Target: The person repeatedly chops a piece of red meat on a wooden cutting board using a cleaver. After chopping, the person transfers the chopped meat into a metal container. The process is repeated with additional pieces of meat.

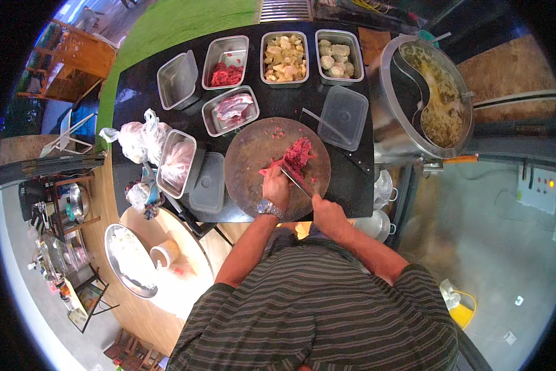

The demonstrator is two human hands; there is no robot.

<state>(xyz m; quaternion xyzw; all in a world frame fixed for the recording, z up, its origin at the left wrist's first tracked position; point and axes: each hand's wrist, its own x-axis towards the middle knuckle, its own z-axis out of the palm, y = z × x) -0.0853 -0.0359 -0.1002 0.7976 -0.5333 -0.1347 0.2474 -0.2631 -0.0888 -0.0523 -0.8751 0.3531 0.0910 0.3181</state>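
On a round wooden chopping board (245, 153) lies sliced raw red meat (299, 153), with small scraps beyond it. My left hand (276, 187), a metal watch on its wrist, presses on the near left end of the meat, fingertips beside the blade. The handle of a knife (297, 182) is in my right hand (329, 214); its blade slants across the near edge of the meat. Behind the board, a steel container (207, 118) holds a larger piece of raw meat, and another steel container (207, 69) holds red cut meat.
Steel containers of yellowish pieces (285, 82) and pale lumps (338, 79) stand at the back, an open container (165, 88) left of them. Plastic lids (343, 116) lie by the board. A large divided pot (389, 106) of broth stands right; bagged meat (178, 162) sits left.
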